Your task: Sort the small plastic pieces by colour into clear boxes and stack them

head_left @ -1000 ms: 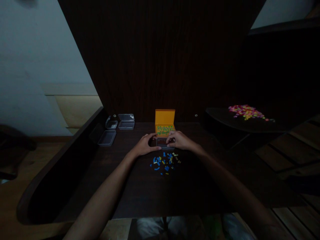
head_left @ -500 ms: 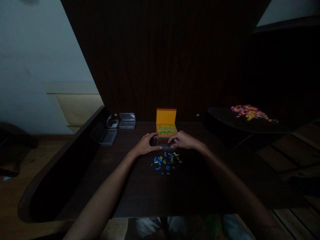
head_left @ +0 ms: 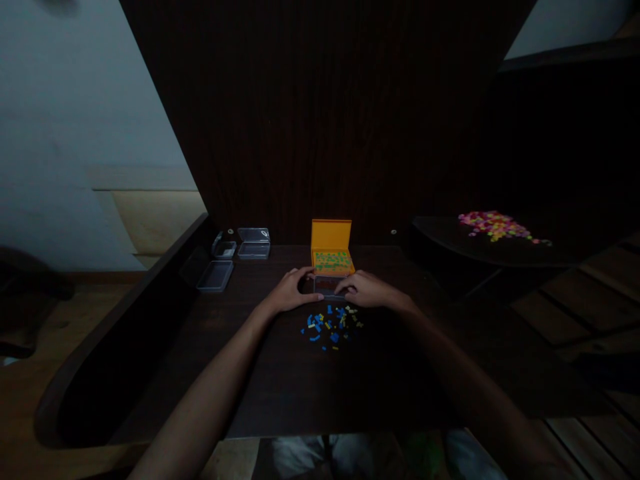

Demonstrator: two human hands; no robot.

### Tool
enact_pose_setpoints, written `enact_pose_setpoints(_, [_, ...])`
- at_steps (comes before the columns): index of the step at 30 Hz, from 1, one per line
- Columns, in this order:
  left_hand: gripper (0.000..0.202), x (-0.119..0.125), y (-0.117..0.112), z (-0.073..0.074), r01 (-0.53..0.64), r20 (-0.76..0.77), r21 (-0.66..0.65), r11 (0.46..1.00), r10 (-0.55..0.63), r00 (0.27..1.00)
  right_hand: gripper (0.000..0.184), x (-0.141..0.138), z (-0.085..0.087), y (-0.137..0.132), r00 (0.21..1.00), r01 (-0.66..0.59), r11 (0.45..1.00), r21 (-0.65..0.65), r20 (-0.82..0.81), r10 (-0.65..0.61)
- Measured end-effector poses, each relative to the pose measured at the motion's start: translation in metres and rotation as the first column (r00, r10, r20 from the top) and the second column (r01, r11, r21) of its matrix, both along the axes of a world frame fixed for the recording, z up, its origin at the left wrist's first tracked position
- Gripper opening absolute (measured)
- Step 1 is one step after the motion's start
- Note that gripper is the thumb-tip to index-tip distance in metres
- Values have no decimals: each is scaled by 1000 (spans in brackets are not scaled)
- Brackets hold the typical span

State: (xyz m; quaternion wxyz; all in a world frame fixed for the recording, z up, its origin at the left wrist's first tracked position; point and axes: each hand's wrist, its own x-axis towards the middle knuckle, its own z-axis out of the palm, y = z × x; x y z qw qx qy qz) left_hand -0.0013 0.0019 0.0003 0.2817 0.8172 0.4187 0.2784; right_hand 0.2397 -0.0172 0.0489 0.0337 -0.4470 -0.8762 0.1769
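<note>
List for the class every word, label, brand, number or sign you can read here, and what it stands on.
No text can be read anywhere in this picture.
Orange box: no lettering readable on the lid's inner face.
Clear box between the hands: none readable.
Small clear box at far left: a pale patch inside, too small to tell whether it is a label.
Blue and yellow pieces: too small to read any marks.

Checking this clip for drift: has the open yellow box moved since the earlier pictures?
No: judged against the pale round fitting on the back panel, the yellow box shows no shift either way.
</note>
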Motion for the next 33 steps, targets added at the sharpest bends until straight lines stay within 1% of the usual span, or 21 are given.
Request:
enact_pose_setpoints(3, [78, 0, 0, -1, 0, -3, 4, 1000, 0, 1000, 40, -1, 3, -2, 1000, 24, 1000, 19, 15, -25])
enact_pose_setpoints(10, [78, 0, 0, -2, -8, 0, -3, 1000, 8, 1000, 41, -2, 11, -7, 995, 57, 998, 4, 86, -57])
enact_pose_setpoints(14, [77, 0, 0, -3, -3, 2, 14, 1000, 3, 1000, 40, -1, 9, -6, 993, 63, 998, 21, 94, -65])
enact_pose_setpoints(18, [77, 0, 0, -3, -7, 14, 9, 1000, 7, 1000, 42, 3, 7, -3, 995, 44, 998, 34, 89, -47])
enact_pose_setpoints(24, [77, -1, -1, -1, -8, 7, 0, 1000, 8, 1000, 40, 11, 9, -1, 992, 118, 992, 49, 28, -120])
enact_pose_setpoints(27, [77, -1, 0, -2, -9, 4, -3, 1000, 9, 1000, 40, 8, 9, -2, 993, 117, 991, 71, 19, -119])
enact_pose_setpoints(30, [78, -1, 0, -3, -8, 11, -1, 1000, 8, 1000, 39, 2, 9, -4, 993, 99, 992, 84, 50, -103])
enact_pose_setpoints(33, [77, -1, 0, -3, -5, 14, 1, 1000, 5, 1000, 37, -2, 10, -5, 986, 118, 990, 76, 107, -126])
